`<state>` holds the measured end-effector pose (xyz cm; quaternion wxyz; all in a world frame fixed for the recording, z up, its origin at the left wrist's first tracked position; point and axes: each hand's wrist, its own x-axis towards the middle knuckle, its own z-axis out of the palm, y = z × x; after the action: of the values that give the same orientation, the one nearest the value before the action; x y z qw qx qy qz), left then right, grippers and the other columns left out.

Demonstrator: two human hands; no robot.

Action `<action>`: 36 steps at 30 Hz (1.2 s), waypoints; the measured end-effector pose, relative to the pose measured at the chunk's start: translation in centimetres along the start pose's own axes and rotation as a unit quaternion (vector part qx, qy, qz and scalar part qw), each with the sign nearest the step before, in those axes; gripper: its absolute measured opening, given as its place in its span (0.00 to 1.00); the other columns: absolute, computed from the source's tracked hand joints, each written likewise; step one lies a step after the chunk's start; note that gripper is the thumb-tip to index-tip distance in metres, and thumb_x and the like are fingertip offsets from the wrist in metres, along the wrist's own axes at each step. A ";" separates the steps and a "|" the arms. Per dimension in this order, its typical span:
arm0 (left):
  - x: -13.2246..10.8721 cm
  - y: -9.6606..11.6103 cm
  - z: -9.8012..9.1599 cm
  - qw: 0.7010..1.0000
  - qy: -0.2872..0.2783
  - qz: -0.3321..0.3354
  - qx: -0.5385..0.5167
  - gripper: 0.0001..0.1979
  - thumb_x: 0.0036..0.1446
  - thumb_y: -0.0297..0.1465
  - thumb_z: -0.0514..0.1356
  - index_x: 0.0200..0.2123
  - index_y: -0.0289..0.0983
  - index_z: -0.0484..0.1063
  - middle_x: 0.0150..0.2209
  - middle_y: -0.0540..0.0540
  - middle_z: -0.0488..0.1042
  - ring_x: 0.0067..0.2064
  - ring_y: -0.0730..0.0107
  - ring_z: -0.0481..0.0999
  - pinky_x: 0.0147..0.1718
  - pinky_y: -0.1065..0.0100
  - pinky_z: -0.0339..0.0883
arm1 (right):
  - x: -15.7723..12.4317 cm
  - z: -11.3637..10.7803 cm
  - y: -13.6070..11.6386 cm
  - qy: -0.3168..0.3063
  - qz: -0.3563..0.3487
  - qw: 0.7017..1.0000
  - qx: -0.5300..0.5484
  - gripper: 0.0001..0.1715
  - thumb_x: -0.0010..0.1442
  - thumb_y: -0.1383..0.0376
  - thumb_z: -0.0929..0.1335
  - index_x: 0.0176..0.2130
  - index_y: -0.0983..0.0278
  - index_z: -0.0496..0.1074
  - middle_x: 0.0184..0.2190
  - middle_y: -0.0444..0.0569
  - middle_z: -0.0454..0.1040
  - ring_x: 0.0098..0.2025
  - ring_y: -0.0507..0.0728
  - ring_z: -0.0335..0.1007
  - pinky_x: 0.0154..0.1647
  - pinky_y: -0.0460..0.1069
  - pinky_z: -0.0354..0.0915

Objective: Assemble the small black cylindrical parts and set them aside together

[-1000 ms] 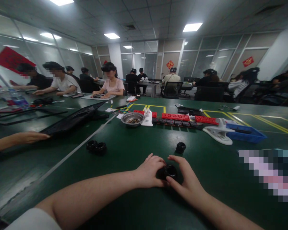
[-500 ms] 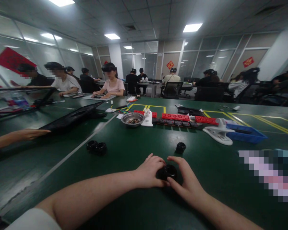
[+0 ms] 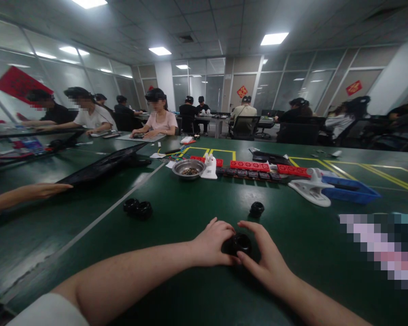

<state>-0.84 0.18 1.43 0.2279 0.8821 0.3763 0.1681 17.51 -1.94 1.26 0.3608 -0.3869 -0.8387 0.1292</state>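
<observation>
Both of my hands rest on the green table (image 3: 197,203) around a small black ring-shaped part (image 3: 240,243). My left hand (image 3: 211,243) curls against its left side, fingers closed on it. My right hand (image 3: 263,260) cups it from the right, thumb and fingers pressed to it. Another black round part (image 3: 257,208) lies just beyond my hands. A pair of similar black parts (image 3: 138,208) sits to the left.
A metal bowl (image 3: 189,168), a white holder (image 3: 210,166), red strips (image 3: 250,166), a white clamp tool (image 3: 311,190) and a blue tray (image 3: 350,190) stand further back. A co-worker's hand (image 3: 37,191) lies at left by a black sheet (image 3: 104,167). Other people sit at the far edge.
My hands stay on the black part with hardly any shift. The co-worker's hand at left has slid slightly, and a dark frame at far left has lifted.
</observation>
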 end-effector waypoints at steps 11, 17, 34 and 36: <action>0.0 -0.1 0.1 1.000 0.002 0.004 0.007 0.27 0.44 0.44 0.61 0.46 0.39 0.63 0.46 0.44 0.65 0.51 0.58 0.61 0.55 0.47 0.40 | 0.0 -0.2 -0.3 -0.058 -0.045 0.996 0.042 0.28 0.51 0.69 0.62 0.52 0.61 0.53 0.48 0.55 0.63 0.51 0.61 0.60 0.49 0.58 0.61; 0.0 0.0 0.0 1.000 0.001 0.003 0.004 0.22 0.44 0.43 0.61 0.42 0.39 0.66 0.45 0.44 0.66 0.51 0.59 0.62 0.56 0.47 0.41 | -0.1 0.1 0.1 -0.003 0.011 1.000 -0.011 0.29 0.50 0.64 0.66 0.51 0.62 0.54 0.47 0.56 0.63 0.49 0.63 0.62 0.48 0.59 0.62; 0.0 0.0 -0.1 1.000 0.003 0.004 0.005 0.22 0.43 0.42 0.62 0.41 0.38 0.67 0.45 0.44 0.66 0.51 0.58 0.62 0.56 0.47 0.41 | -0.1 0.3 0.3 -0.005 0.031 0.999 -0.020 0.31 0.50 0.63 0.66 0.51 0.64 0.53 0.47 0.57 0.63 0.49 0.63 0.61 0.48 0.60 0.61; 0.0 0.1 -0.1 1.000 0.002 0.002 0.002 0.22 0.43 0.41 0.63 0.41 0.38 0.67 0.45 0.45 0.66 0.50 0.59 0.62 0.56 0.47 0.41 | -0.1 0.3 0.3 0.005 0.037 0.999 -0.020 0.26 0.51 0.63 0.65 0.49 0.63 0.56 0.42 0.55 0.65 0.45 0.61 0.64 0.44 0.59 0.64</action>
<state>-0.81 0.17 1.51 0.2252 0.8830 0.3752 0.1697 17.51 -1.79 0.85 0.3521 -0.4254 -0.8245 0.1235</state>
